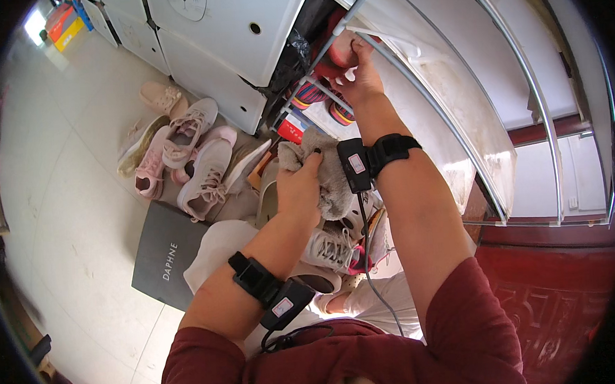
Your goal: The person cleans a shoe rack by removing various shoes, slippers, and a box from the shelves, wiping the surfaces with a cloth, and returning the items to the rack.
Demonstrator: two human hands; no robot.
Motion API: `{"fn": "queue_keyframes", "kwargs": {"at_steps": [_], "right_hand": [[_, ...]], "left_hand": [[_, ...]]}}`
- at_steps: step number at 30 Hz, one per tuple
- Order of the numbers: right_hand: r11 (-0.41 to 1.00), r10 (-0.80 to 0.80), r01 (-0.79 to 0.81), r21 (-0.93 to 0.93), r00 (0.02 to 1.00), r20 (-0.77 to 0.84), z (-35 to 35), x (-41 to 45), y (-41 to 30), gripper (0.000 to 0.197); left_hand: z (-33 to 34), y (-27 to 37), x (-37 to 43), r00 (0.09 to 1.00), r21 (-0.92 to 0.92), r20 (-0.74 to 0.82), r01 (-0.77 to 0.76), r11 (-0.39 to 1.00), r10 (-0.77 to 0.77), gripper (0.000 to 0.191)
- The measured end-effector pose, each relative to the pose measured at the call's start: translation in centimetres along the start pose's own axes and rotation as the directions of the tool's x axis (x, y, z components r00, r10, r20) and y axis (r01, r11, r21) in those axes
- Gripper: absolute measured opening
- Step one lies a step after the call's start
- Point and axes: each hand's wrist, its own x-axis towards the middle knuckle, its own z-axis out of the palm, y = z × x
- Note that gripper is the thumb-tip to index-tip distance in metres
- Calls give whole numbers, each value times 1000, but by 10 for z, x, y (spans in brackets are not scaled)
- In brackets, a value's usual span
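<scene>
My left hand (299, 190) grips a grey plush cloth (330, 175), which bunches up above a pile of shoes. Farther up, my right hand (363, 77) has its fingers around a red shoe (343, 49) at the metal-tube shoe rack (411, 74). Part of that shoe is hidden by the rack's tubes and my fingers. Striped footwear (310, 93) with yellow-edged soles sits on the level below it. Under my left forearm are a white lace-up sneaker (329, 251) and other shoes, partly covered.
Pink and white sneakers (202, 182) and a beige clog (163, 98) lie on the tiled floor (61, 168) to the left. A dark grey shoe box (167, 251) is nearer me. White plastic storage boxes (210, 35) stand at the back, and a dark red panelled door (547, 283) is at right.
</scene>
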Motion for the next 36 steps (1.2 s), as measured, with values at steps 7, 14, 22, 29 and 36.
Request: {"fn": "queue_keyframes", "kwargs": {"at_steps": [7,14,22,29,36], "right_hand": [[1000,-10,9,10,998,67,-13,-6,-7,50],[995,-81,38,96,867,492,-89,-66,-3,56],[999,35,-43,12,909,415,-196,-167,2,59],[979,163,-105,-173,916,366,-243,-216,11,60],[937,319,-250,-245,897,307,-218,-213,51,53]], "left_hand": [[-3,-4,5,997,-36,47,-58,998,60,29],[2,-6,-1,996,28,-10,-86,996,87,33],[-16,8,7,965,99,-102,-231,968,240,42],[-28,47,-7,859,60,-176,-477,877,480,40],[-39,50,-6,795,149,-173,-562,814,581,38]]}}
